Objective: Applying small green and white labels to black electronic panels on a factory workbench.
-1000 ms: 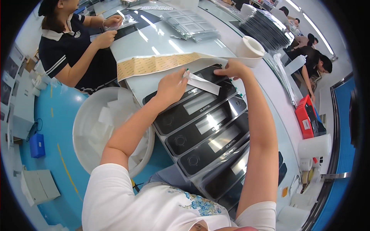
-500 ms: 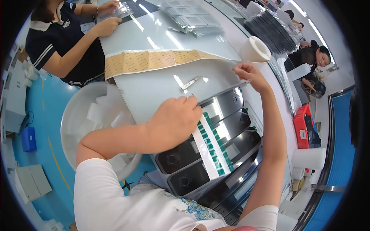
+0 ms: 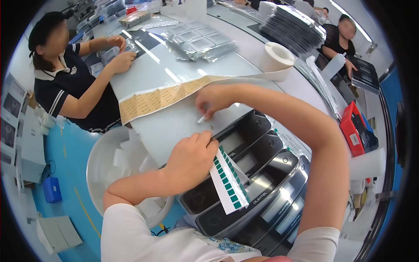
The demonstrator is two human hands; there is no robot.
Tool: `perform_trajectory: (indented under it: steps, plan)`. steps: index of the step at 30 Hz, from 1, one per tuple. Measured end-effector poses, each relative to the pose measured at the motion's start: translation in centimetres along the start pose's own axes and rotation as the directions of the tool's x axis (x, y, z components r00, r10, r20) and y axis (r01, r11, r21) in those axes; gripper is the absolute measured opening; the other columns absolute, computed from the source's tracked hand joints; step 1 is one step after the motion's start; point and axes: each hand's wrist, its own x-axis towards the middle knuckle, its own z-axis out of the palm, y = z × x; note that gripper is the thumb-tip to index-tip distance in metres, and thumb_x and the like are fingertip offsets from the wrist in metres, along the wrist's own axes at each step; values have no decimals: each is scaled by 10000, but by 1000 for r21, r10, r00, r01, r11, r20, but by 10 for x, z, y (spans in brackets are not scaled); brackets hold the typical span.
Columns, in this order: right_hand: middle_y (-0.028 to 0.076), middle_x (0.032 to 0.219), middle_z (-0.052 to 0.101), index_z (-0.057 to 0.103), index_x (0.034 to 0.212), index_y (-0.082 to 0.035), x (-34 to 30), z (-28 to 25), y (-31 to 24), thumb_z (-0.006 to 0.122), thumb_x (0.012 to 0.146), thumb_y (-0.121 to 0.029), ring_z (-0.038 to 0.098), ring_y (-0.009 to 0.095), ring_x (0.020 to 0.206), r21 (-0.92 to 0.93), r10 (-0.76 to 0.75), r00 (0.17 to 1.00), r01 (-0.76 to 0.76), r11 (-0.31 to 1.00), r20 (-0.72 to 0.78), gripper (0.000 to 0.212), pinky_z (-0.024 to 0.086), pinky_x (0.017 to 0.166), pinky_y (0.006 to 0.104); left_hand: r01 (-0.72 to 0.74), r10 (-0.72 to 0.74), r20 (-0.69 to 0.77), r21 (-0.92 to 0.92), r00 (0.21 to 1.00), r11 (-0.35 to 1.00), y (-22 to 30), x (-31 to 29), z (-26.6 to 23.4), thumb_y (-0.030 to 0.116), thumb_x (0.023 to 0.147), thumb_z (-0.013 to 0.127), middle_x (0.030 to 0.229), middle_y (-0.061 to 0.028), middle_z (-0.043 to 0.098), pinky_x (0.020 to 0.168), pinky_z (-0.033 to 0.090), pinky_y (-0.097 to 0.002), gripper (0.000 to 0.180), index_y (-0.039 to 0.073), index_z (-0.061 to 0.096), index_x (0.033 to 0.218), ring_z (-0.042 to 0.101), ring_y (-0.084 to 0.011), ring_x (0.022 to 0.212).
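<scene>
floor: blue — yellow line | tube light: white, upper right | worktable: pale, glossy — bright reflections

Left grip curled closed — right grip beyond, elbow bent.

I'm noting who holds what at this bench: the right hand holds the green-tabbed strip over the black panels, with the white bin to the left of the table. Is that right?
Not quite: the head view shows the left hand, not the right hand, holding the green-tabbed strip over the black panels. The rest stands.
</scene>
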Motion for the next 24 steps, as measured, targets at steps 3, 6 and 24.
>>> perform_trajectory:
  steps: [3,6,24]
  plan:
    - [99,940,645,636,875,-49,5,5,5,773,768,-188,614,260,925,-65,-36,999,34,997,-24,223,471,777,395,-55,56,-131,10,990,998,-5,5,-2,114,737,646,912,-117,542,647,527,-362,163,42,600,876,603,-261,804]
    - [102,843,678,598,880,9,-41,-41,-9,716,829,-117,665,195,763,505,122,990,-143,851,75,181,544,670,331,41,-40,16,-97,999,994,-28,13,-6,131,779,642,999,-165,539,687,536,-447,219,39,595,972,625,-351,881]
    - [124,1104,660,600,1169,-5,-224,16,-57,659,919,-144,639,216,1019,410,568,381,-420,809,-729,293,510,925,338,346,-357,78,-505,931,791,-82,6,26,340,1035,429,1119,-273,628,967,413,-430,447,-56,616,1120,572,-416,1100]
